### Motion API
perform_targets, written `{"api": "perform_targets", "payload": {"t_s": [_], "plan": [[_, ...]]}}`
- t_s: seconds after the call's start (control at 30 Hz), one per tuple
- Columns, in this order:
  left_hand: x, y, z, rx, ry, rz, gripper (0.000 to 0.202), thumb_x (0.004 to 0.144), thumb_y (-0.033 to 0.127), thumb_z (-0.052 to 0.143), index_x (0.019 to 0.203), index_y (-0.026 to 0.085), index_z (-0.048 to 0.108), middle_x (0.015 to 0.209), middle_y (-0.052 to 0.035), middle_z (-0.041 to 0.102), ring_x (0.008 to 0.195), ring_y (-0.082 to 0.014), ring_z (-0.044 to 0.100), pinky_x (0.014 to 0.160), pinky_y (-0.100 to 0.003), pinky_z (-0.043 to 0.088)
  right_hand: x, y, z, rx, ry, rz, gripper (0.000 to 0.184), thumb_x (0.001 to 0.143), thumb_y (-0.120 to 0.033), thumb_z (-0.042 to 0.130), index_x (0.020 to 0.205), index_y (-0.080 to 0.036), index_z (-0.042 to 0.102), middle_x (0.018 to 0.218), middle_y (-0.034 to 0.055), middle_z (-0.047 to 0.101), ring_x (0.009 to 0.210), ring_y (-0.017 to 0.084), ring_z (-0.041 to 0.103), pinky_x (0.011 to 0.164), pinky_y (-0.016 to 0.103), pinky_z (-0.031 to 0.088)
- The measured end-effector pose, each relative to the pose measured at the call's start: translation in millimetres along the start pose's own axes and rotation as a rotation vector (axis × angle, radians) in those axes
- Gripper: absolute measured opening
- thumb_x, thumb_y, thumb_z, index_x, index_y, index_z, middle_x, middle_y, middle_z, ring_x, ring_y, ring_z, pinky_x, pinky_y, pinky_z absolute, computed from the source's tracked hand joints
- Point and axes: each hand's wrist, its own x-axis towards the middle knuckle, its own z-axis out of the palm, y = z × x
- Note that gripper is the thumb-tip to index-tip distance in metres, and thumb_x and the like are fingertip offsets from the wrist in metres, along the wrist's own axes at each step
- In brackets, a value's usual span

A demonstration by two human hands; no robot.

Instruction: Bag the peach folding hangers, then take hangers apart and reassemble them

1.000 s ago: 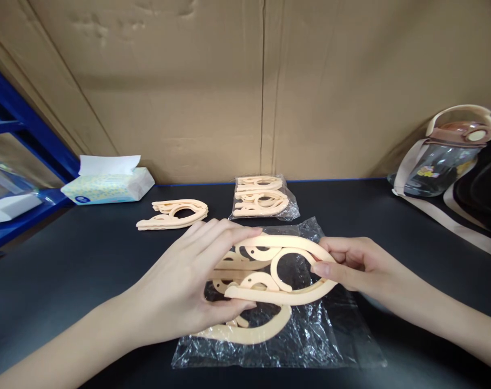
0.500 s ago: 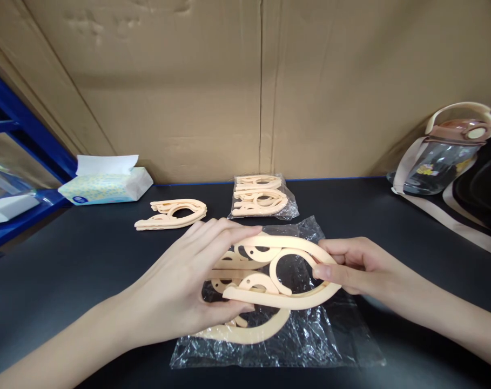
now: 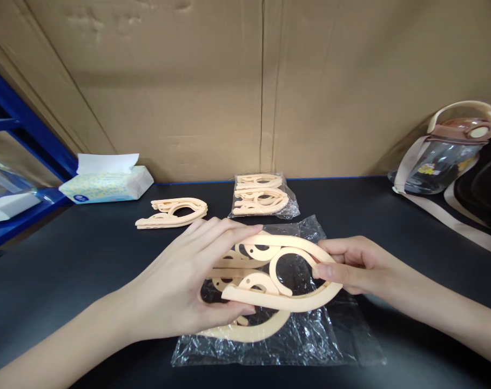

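Note:
Between my two hands is a cream plastic folding hanger [image 3: 305, 303], folded into a loop and raised over a clear plastic bag [image 3: 310, 346]. My right hand [image 3: 356, 267] pinches its rounded end between thumb and fingers. Around the other end, my left hand [image 3: 188, 281] grips it, fingers on the upper arm and thumb at the lower one. Under it, more cream hangers [image 3: 265, 332] lie in or on the bag, partly hidden by my left hand and the held hanger.
Behind my left hand lies a small stack of folded hangers [image 3: 176, 212]. A bagged set of hangers [image 3: 261, 195] is at the back middle. A tissue pack [image 3: 107, 183] sits back left, by a blue frame [image 3: 38, 135]. At right stands a strapped water bottle [image 3: 435, 162]. Cardboard [image 3: 188, 97] walls the back.
Almost nothing differs. Both hands keep the same hold on the hanger, and the view has shifted very slightly.

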Motion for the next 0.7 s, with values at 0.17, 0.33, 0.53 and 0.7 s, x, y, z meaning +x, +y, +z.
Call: {"api": "perform_targets", "payload": {"t_s": [0.17,0.33,0.53,0.7], "plan": [[0.4,-0.3,0.3,0.004,0.0,0.016,0.073,0.082,0.041,0.071,0.144,0.027,0.035,0.132,-0.0054,0.056,0.115,-0.0252,0.053,0.099,-0.037,0.038,0.0,-0.9,-0.6,0.003,-0.021,-0.013,0.04,0.088,-0.054,0.062,0.088,-0.014,0.067,0.062,-0.0063,0.034,0.055,0.007,0.023,0.048,0.026,0.015],[2.1,1.6,-0.2,-0.006,-0.003,0.017,0.069,0.08,0.038,0.072,0.14,0.028,0.039,0.128,-0.004,0.059,0.112,-0.0249,0.054,0.099,-0.037,0.037,-0.2,-0.6,0.2,-0.056,-0.009,-0.024,0.039,0.088,-0.055,0.059,0.082,-0.017,0.065,0.061,-0.0061,0.035,0.054,0.008,0.025,0.049,0.026,0.018],[2.5,5.1,0.9,-0.016,0.026,0.028,0.062,0.08,0.032,0.071,0.134,0.028,0.041,0.127,-0.0035,0.061,0.109,-0.0246,0.056,0.098,-0.039,0.037,-3.6,1.8,6.4,-0.48,0.18,-0.195,0.034,0.09,-0.051,0.058,0.076,-0.02,0.056,0.066,-0.0038,0.047,0.058,0.011,0.04,0.052,0.025,0.031],[1.0,6.8,3.3,-0.001,0.051,0.009,0.06,0.084,0.036,0.07,0.136,0.026,0.041,0.129,-0.0041,0.06,0.111,-0.0247,0.055,0.101,-0.038,0.036,-8.4,1.6,11.0,-0.598,0.284,-0.376,0.052,0.077,-0.046,0.077,0.119,-0.027,0.052,0.11,0.0009,0.064,0.092,0.018,0.061,0.078,0.029,0.048]]}}
